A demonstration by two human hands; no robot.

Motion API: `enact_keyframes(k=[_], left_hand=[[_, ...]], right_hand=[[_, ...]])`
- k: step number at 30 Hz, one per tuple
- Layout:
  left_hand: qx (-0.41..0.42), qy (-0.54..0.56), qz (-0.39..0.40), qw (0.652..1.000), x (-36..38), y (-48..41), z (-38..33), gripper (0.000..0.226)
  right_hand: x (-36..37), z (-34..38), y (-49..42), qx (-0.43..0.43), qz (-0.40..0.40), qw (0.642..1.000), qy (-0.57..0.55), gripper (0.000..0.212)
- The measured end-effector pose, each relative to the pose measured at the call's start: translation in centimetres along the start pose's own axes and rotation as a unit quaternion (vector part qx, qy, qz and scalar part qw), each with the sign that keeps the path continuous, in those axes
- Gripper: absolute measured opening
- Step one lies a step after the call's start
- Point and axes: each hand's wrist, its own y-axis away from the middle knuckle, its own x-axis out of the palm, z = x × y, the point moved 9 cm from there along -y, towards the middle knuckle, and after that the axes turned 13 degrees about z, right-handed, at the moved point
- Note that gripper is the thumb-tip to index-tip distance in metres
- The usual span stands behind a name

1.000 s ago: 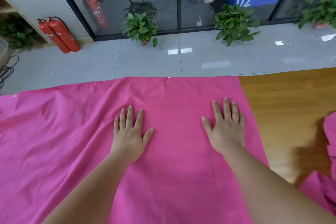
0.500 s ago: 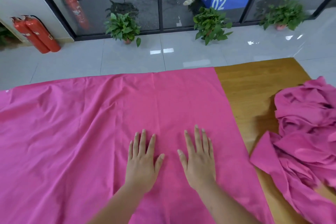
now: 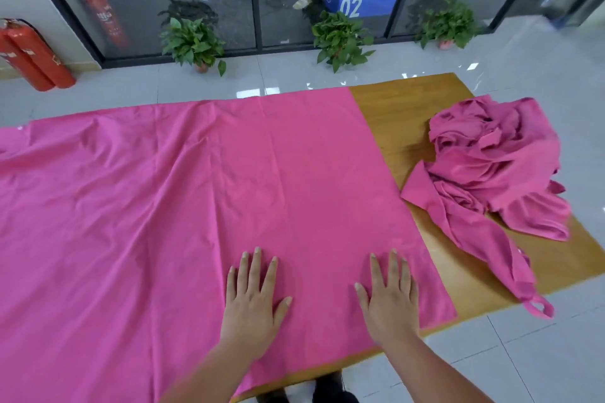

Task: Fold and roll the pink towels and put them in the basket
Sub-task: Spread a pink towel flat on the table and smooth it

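A large pink towel (image 3: 196, 193) lies spread flat over most of a wooden table (image 3: 399, 127), with a few creases on its left half. My left hand (image 3: 253, 298) presses flat on the towel near its front edge, fingers straight and spread. My right hand (image 3: 391, 296) lies flat on the same towel close to its right edge, fingers straight. A crumpled heap of pink towels (image 3: 491, 167) sits on the bare right end of the table, one strip trailing toward the front corner. No basket is in view.
Beyond the table is a grey tiled floor with three potted plants (image 3: 337, 38) along a glass wall. Red fire extinguishers (image 3: 29, 59) stand at the far left. The table's front edge runs just below my hands, with dark shoes (image 3: 327, 393) under it.
Both hands slid back toward me across the towel to its front edge, then moved apart from each other. The view turned right, bringing the crumpled heap fully into sight.
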Motion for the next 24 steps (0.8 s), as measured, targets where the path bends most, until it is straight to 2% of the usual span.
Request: enact_keyframes(k=[3, 9, 14, 24], left_hand=[[-0.006, -0.017, 0.024, 1.000, 1.4, 1.8, -0.6, 0.082], [-0.032, -0.041, 0.052, 0.997, 3.1, 4.4, -2.7, 0.085], [-0.069, -0.034, 0.080, 0.994, 4.0, 6.5, -6.4, 0.090], [-0.095, -0.028, 0.093, 0.991, 4.0, 9.6, -13.5, 0.080]], right_hand=[[0.9, -2.4, 1.0, -0.017, 0.028, 0.999, 0.024, 0.085], [0.0, -4.7, 2.0, -0.089, 0.047, 0.994, 0.047, 0.076], [0.9, -8.8, 2.9, -0.120, 0.053, 0.989, 0.068, 0.082], [0.2, -13.7, 4.1, -0.171, 0.072, 0.981, 0.064, 0.074]])
